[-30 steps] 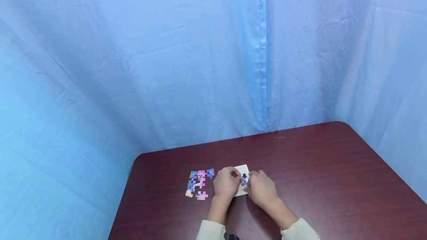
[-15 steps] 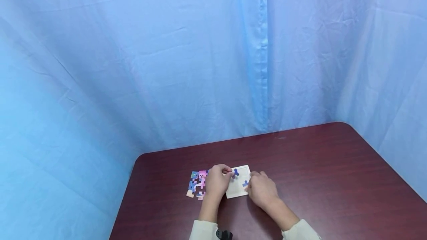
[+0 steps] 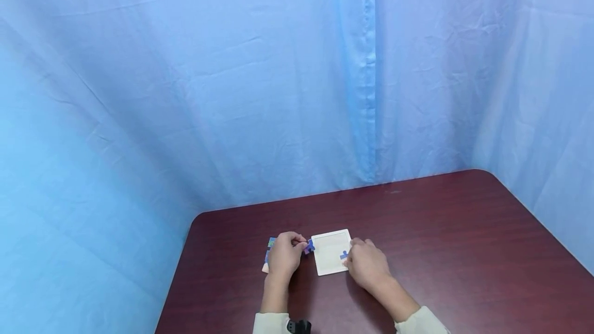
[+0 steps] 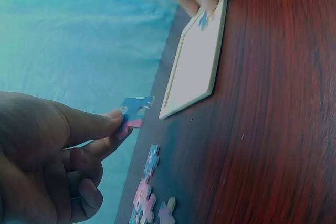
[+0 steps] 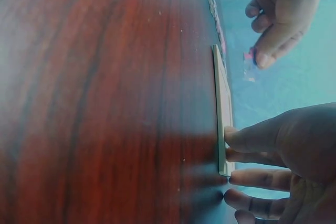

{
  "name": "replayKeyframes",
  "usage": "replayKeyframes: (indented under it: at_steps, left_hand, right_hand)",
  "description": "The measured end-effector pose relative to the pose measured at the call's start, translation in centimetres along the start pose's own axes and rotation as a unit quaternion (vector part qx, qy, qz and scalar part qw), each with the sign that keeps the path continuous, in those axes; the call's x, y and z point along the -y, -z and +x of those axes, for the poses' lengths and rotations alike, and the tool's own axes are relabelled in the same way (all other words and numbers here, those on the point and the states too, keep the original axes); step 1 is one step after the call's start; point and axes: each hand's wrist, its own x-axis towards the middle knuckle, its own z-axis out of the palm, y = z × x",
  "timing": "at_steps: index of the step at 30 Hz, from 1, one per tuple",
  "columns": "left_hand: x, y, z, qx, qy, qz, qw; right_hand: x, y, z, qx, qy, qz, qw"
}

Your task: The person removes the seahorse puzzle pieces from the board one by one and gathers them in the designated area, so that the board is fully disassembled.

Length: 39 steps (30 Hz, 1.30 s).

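Note:
My left hand pinches a jigsaw puzzle piece between thumb and finger, held up beside the white puzzle tray. The piece is blue with pink. My right hand rests at the tray's right side; in the right wrist view its fingers are fairly straight and the thumb touches the tray. Near that thumb a blue and tan piece lies inside the tray, partly hidden by the hand. More loose puzzle pieces, pink and blue, lie on the table below my left hand, which mostly covers them in the head view.
The dark red-brown table has rounded far corners. Blue curtains hang close behind it and along both sides. A black band is on my left wrist.
My left hand has moved left, carrying its puzzle piece from over the tray to just past the tray's left edge, over the loose pieces. My right hand has stayed at the tray's right side.

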Motion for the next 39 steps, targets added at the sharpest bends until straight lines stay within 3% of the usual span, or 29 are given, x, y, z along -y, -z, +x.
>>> replayKeyframes:
  at_steps: [10, 14, 19, 24, 39]
  left_hand:
    - [1.5, 0.8, -0.1, 0.011, 0.001, 0.064, 0.9979]
    - [1.8, 0.8, 0.1, 0.002, -0.005, 0.081, 0.9967]
    - [2.0, 0.8, 0.4, -0.021, -0.004, 0.085, 0.9961]
    - [2.2, 0.9, 0.6, -0.024, 0.0, 0.085, 0.9961]
    - [2.5, 1.3, 0.7, 0.011, 0.014, 0.081, 0.9965]
  right_hand:
    - [-0.1, -0.4, 0.0, -0.002, 0.003, 0.003, 1.0]
    - [-0.1, -0.6, 0.0, 0.0, 0.003, 0.003, 1.0]
    - [-0.2, -0.4, -0.1, 0.0, 0.003, 0.0, 1.0]
    - [-0.2, -0.3, 0.0, 0.002, 0.0, -0.002, 1.0]
    - [0.0, -0.1, 0.0, 0.001, -0.001, -0.002, 1.0]
